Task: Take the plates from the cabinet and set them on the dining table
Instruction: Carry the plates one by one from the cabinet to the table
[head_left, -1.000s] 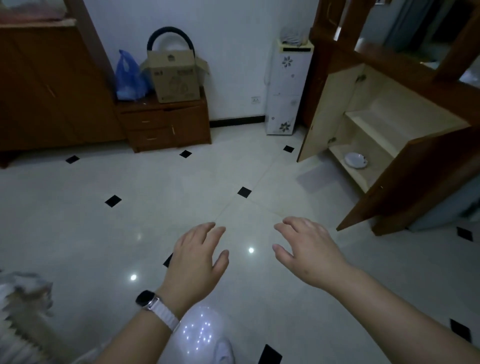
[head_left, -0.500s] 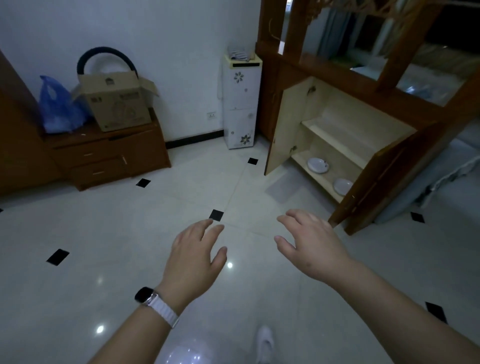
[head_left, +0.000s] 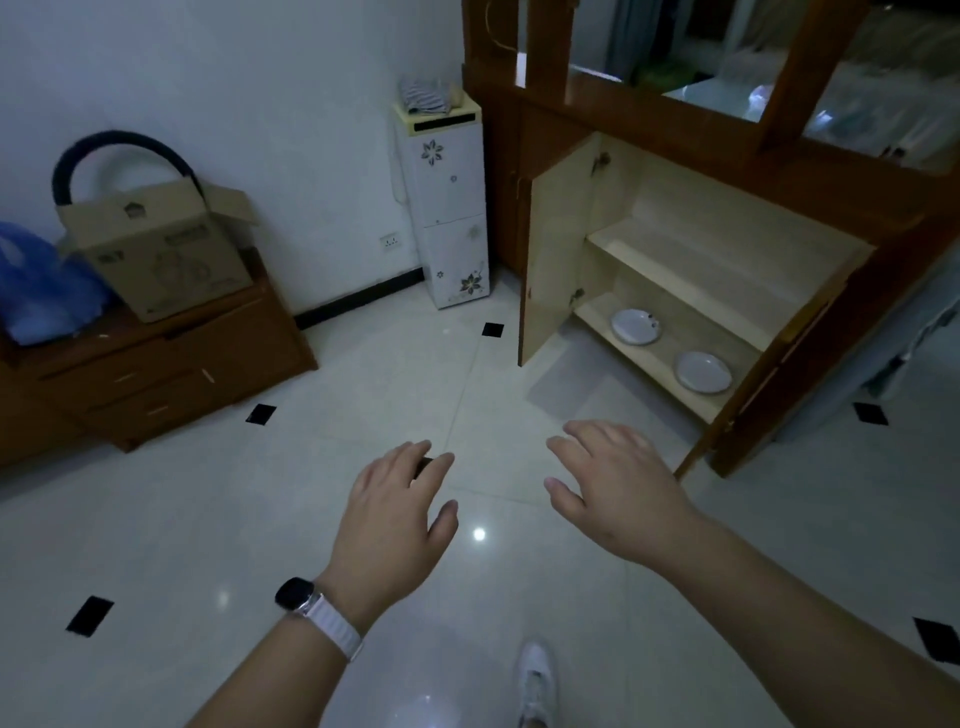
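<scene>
Two white plates lie on the bottom shelf of an open wooden cabinet (head_left: 691, 270) at the right: one plate (head_left: 635, 326) to the left, the other plate (head_left: 703, 371) nearer the right door. Both cabinet doors stand open. My left hand (head_left: 395, 514), with a watch on its wrist, hovers over the tiled floor with fingers apart and holds nothing. My right hand (head_left: 618, 488) is beside it, also spread and holding nothing, well short of the cabinet. No dining table is in view.
A white floral-patterned narrow unit (head_left: 447, 208) stands against the wall left of the cabinet. A low wooden dresser (head_left: 156, 374) at the left carries a cardboard box (head_left: 156, 249) and a blue bag (head_left: 36, 291). My white shoe (head_left: 535, 686) shows at the bottom.
The view has swung right and moved closer to the cabinet, so both plates now show. My hands stay spread in front of me, holding nothing.
</scene>
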